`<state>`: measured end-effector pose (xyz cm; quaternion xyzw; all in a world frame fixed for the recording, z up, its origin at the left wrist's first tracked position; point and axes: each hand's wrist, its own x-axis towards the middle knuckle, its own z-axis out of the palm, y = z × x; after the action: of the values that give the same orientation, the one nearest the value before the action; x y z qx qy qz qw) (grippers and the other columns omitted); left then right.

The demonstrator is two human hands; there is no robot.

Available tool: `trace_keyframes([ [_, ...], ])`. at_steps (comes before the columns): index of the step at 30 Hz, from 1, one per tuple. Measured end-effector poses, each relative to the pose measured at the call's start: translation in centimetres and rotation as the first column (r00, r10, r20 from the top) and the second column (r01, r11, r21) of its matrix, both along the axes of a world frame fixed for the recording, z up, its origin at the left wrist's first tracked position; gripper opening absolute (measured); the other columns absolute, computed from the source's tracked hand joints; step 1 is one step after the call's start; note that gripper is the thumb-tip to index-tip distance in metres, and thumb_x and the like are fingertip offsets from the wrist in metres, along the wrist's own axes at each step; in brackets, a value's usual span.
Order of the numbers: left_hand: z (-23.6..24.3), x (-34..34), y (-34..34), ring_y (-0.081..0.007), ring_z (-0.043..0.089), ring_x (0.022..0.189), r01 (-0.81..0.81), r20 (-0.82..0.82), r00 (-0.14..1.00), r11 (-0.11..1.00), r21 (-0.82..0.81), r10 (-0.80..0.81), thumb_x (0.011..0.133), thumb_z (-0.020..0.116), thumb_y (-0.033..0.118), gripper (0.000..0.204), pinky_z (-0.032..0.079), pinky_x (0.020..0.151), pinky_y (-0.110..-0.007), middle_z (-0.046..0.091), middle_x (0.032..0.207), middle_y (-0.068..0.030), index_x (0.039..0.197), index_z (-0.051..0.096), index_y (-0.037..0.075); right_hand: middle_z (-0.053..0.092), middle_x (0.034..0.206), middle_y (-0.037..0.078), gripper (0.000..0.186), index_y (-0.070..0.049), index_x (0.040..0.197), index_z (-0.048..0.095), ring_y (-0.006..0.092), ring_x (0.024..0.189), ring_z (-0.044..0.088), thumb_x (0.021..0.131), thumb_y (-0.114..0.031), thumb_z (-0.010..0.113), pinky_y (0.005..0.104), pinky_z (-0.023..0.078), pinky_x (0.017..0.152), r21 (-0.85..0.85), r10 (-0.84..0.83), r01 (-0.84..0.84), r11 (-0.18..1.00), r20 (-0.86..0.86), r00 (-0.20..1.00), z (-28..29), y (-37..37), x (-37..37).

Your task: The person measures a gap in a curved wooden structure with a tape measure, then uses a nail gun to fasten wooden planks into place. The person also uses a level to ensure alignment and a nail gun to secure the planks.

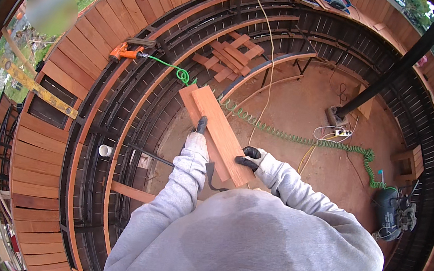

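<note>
Two reddish-brown wooden boards are held one over the other in front of my chest. The upper board (222, 136) lies slightly askew on the lower board (188, 97), whose left edge sticks out. My left hand (201, 125), in a black glove, grips the boards' left side, its other fingers hidden beneath. On the right side, my gloved right hand (248, 158) clasps the upper board near its close end, with the thumb and fingers partly showing. A dark strap (213, 179) hangs beside the boards' lower end.
An orange nail gun (125, 53) rests on the curved tier at left, joined to a coiled green hose (304, 139) that runs to a compressor (390, 213). Loose planks (230, 55) lie stacked ahead. A yellow level (42, 90) spans a gap at left. A black post (390, 70) stands right.
</note>
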<state>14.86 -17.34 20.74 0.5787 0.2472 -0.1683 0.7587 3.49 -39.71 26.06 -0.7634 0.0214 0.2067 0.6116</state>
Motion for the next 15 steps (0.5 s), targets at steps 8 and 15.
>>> trace_keyframes([
  [8,0.6,5.8,-21.2,-0.0249,0.064,0.076,0.310,-0.071,0.939,0.915,-0.257,-0.337,0.085,0.069,0.060,0.057,0.054,0.065,-0.042,0.069,0.091,-0.0104,0.110,0.065,0.009,0.066,0.083,-0.005,0.023,-0.008,0.098,0.070,0.0063,0.074,0.057,0.090,-0.030,0.075,0.0247,0.047,0.069,0.232,-0.608,0.629,0.742,-0.164,0.777,2.5,-17.1,-1.9],
  [15,3.0,13.3,-33.0,-0.0311,0.069,0.078,0.428,-0.269,0.814,0.844,-0.324,-0.515,0.090,0.068,0.032,0.036,0.058,0.068,-0.044,0.071,0.097,-0.0154,0.113,0.063,0.004,0.068,0.089,-0.001,0.032,-0.004,0.111,0.070,0.0073,0.077,0.061,0.090,-0.028,0.074,0.0247,0.050,0.069,0.329,-0.727,0.733,0.596,-0.166,0.666,2.9,-26.1,5.7],
])
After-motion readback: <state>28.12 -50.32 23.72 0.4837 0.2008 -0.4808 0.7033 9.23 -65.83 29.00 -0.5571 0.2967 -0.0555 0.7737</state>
